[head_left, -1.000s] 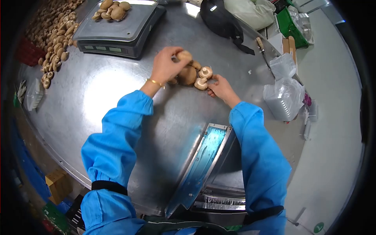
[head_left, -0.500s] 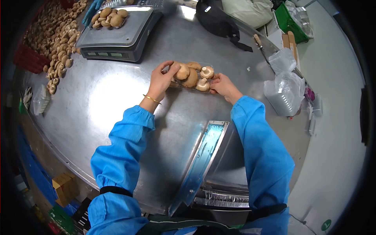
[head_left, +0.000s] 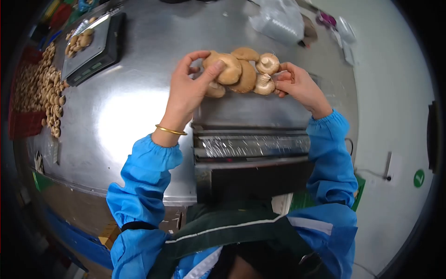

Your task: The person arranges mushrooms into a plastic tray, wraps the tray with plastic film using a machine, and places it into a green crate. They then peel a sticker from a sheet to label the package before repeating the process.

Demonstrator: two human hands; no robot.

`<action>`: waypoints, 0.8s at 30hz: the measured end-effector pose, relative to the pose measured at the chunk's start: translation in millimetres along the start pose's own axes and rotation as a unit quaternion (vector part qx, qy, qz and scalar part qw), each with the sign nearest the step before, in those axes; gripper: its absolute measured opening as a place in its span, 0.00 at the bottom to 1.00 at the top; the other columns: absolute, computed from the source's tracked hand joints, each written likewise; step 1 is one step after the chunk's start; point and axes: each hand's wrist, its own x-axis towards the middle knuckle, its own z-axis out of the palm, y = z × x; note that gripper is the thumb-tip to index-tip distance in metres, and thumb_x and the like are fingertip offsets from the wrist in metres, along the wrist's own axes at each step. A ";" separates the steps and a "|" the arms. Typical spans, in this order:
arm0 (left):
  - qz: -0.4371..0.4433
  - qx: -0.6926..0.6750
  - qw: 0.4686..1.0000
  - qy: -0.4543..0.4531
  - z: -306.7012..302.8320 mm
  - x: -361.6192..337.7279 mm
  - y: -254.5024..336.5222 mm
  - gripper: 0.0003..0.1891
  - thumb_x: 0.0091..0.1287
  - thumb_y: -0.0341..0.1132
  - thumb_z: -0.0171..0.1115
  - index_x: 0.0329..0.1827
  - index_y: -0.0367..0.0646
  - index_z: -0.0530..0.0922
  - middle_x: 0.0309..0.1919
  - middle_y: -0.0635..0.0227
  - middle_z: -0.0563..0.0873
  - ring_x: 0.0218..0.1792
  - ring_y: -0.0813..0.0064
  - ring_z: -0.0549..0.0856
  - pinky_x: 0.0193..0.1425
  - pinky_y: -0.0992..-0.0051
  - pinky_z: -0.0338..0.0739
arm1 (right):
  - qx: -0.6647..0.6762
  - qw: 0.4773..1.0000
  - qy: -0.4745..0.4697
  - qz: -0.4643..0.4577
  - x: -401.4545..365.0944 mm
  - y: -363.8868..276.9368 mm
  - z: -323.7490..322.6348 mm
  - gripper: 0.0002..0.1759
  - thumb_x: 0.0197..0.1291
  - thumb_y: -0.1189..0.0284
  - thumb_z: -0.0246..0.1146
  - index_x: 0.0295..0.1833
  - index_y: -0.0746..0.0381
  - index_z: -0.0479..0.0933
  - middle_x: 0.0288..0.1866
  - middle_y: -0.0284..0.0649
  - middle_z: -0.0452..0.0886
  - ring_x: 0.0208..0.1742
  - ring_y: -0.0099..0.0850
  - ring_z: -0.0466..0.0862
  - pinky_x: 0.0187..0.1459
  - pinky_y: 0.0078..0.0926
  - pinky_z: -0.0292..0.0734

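Note:
A clear pack of mushrooms hangs between my two hands above the steel table. Some caps face up; two mushrooms at the right end show pale undersides and stems. My left hand grips the left end, its thumb over a large brown cap. At the right end, my right hand pinches the edge beside the two pale mushrooms. The tray itself is hardly visible under them. Just nearer to my body lies a film wrapping unit with shiny wrap across it.
A scale bearing a pack of mushrooms stands at the back left. Loose mushrooms spill from a red crate at far left. Bagged clear trays lie at the back right. A green crate sits low right.
Both hands have brought the mushroom pack closer to my body, over the far side of the wrapping unit. The view has turned and shifted, moving the scale left and showing the film unit more fully.

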 end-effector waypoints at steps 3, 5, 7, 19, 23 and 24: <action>-0.015 0.030 0.998 -0.053 47.4 -25.9 -20.7 0.28 0.55 0.48 0.73 0.52 0.38 0.77 0.44 0.64 0.77 0.42 0.74 0.74 0.43 0.75 0.76 | 0.019 1.000 0.002 0.020 -44.0 54.7 -29.4 0.20 0.58 0.78 0.60 0.57 0.70 0.69 0.36 0.37 0.79 0.31 0.20 0.77 0.34 0.18 0.75; -0.005 0.051 0.997 -0.057 66.1 -37.7 -27.2 0.28 0.55 0.48 0.73 0.52 0.37 0.77 0.44 0.64 0.77 0.42 0.74 0.74 0.44 0.75 0.76 | 0.034 0.999 0.009 0.034 -61.1 76.8 -36.1 0.20 0.58 0.78 0.60 0.57 0.70 0.69 0.35 0.36 0.79 0.31 0.21 0.78 0.34 0.18 0.75; 0.010 0.092 0.994 -0.064 78.0 -47.7 -27.9 0.28 0.56 0.48 0.72 0.53 0.38 0.77 0.45 0.62 0.78 0.43 0.72 0.76 0.47 0.74 0.76 | 0.004 0.999 0.035 0.017 -70.3 87.5 -37.4 0.20 0.57 0.78 0.60 0.56 0.71 0.69 0.34 0.38 0.79 0.31 0.22 0.79 0.33 0.19 0.75; 0.061 0.527 0.847 0.039 8.4 -149.7 -15.7 0.16 0.58 0.43 0.69 0.39 0.40 0.78 0.30 0.62 0.87 0.31 0.67 0.87 0.33 0.74 0.79 | -0.353 0.884 0.291 -0.090 -167.2 143.6 -24.9 0.17 0.49 0.58 0.70 0.31 0.61 0.78 0.27 0.42 0.82 0.32 0.41 0.80 0.36 0.38 0.73; 0.029 0.360 0.932 0.012 11.0 -140.7 -41.7 0.16 0.56 0.34 0.71 0.45 0.39 0.78 0.26 0.66 0.85 0.28 0.76 0.84 0.34 0.79 0.77 | -0.101 0.963 0.246 -0.039 -146.9 135.5 3.2 0.09 0.56 0.71 0.65 0.39 0.63 0.76 0.28 0.36 0.80 0.32 0.30 0.78 0.36 0.24 0.69; -0.005 0.222 0.975 -0.002 11.2 -136.6 -40.9 0.18 0.55 0.30 0.71 0.47 0.38 0.77 0.25 0.68 0.83 0.27 0.79 0.82 0.34 0.81 0.76 | -0.100 0.962 0.249 -0.042 -151.7 130.2 -1.3 0.09 0.56 0.71 0.65 0.39 0.63 0.76 0.28 0.36 0.80 0.32 0.30 0.78 0.36 0.24 0.69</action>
